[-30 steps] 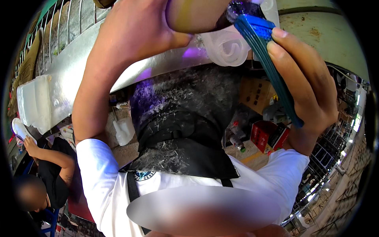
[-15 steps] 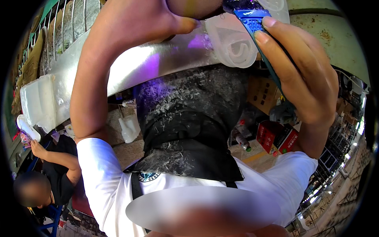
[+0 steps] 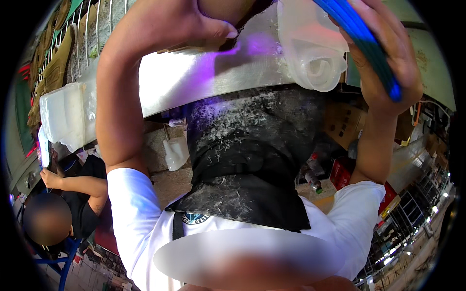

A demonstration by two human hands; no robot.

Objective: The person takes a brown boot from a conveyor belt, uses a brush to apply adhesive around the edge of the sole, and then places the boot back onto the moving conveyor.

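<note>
At the top of the view my left hand (image 3: 170, 29) is closed round a brown shoe-like piece (image 3: 228, 10), its thumb pressed along the near side. Most of that piece runs out of the frame, so its full shape is hidden. My right hand (image 3: 400, 58), at the upper right, grips a brush by its long blue handle (image 3: 361, 39). The handle slants across the palm, and the bristle end is cut off by the top edge. A translucent plastic tub (image 3: 315, 58) sits between the hands at the edge of the metal worktop (image 3: 177, 82).
Brown shoes (image 3: 58, 68) lie by a wire rack (image 3: 86, 39) at far left, near a cloudy plastic container (image 3: 65, 114). A seated co-worker's hand (image 3: 51, 179) holds a white sole-like thing (image 3: 44, 148). Below the worktop are a white bottle (image 3: 175, 153), clear bottle (image 3: 311, 177) and red box (image 3: 341, 170).
My right hand has moved right and upward with the brush, turning it; the bristles have left the frame and the brush is apart from the brown piece. My view has shifted slightly.
</note>
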